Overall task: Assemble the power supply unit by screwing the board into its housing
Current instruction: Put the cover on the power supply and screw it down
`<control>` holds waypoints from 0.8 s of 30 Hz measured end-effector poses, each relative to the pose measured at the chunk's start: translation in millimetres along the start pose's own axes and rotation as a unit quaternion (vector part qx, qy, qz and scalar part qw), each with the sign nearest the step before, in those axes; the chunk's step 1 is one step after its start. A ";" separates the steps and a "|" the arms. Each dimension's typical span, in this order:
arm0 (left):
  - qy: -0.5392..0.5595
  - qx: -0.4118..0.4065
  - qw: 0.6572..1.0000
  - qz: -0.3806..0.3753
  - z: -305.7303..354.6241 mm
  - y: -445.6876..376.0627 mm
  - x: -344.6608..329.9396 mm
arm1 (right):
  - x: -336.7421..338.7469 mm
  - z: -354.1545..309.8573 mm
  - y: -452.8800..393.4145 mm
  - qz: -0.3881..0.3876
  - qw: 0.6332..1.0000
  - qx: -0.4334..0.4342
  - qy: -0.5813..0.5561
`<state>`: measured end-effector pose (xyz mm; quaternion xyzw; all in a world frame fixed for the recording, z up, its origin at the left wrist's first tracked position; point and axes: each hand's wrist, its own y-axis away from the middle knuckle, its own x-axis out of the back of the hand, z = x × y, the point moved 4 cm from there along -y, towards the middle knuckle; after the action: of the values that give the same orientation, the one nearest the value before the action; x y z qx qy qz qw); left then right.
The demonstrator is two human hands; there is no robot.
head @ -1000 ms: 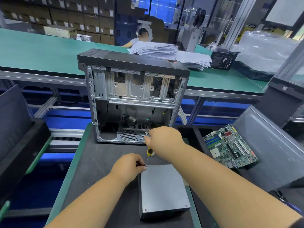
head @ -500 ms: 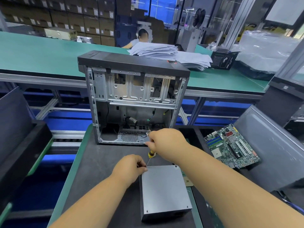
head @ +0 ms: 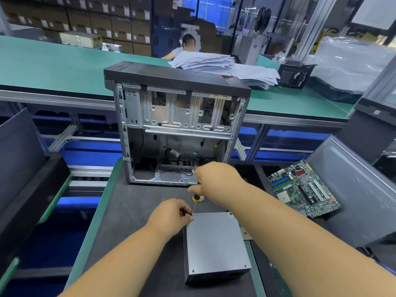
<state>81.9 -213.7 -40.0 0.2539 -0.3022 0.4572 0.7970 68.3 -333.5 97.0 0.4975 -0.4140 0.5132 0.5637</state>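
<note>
A grey metal power supply housing [head: 215,243] lies flat on the dark mat in front of me. My right hand [head: 216,181] grips a yellow-handled screwdriver [head: 196,199], its thin shaft slanting down to the housing's far left corner. My left hand [head: 171,216] sits at that corner with fingers curled, pinching at the screwdriver tip; whatever small part it holds is hidden. One screw head [head: 230,213] shows at the far right corner of the lid.
An open computer case [head: 177,125] stands upright just behind the hands. A green motherboard [head: 304,189] lies to the right beside a grey side panel [head: 355,189]. Black trays sit at the left. Paper stacks [head: 214,63] and a seated person are across the green bench.
Both hands stay at the housing's far left corner. My right hand has shifted slightly on the screwdriver handle; the view has moved a little.
</note>
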 end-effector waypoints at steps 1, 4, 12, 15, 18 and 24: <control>0.008 0.003 1.000 -0.003 -0.8 0.4 -0.3 | -2.0 0.7 -1.5 0.016 0.999 -0.026 0.019; 0.021 0.004 1.000 -0.009 -2.6 1.0 -1.3 | -6.2 6.2 1.0 0.063 0.993 -0.091 0.030; 0.038 0.021 0.999 -0.005 -4.2 1.5 -2.4 | 0.1 4.5 13.1 0.052 0.985 0.063 -0.150; 0.044 0.027 0.999 -0.006 -5.4 1.4 -2.9 | 1.8 2.1 11.1 0.057 0.992 0.074 -0.084; 0.049 0.031 0.998 -0.007 -5.4 1.1 -3.4 | -3.0 3.2 4.1 0.067 0.998 0.002 0.001; 0.050 0.036 0.998 -0.007 -4.8 2.3 -3.9 | -11.2 5.1 5.9 0.086 0.994 -0.067 -0.028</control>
<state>79.6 -211.7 -45.8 0.2615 -0.2430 0.4742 0.8048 61.3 -340.4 87.7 0.4357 -0.5039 0.5168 0.5378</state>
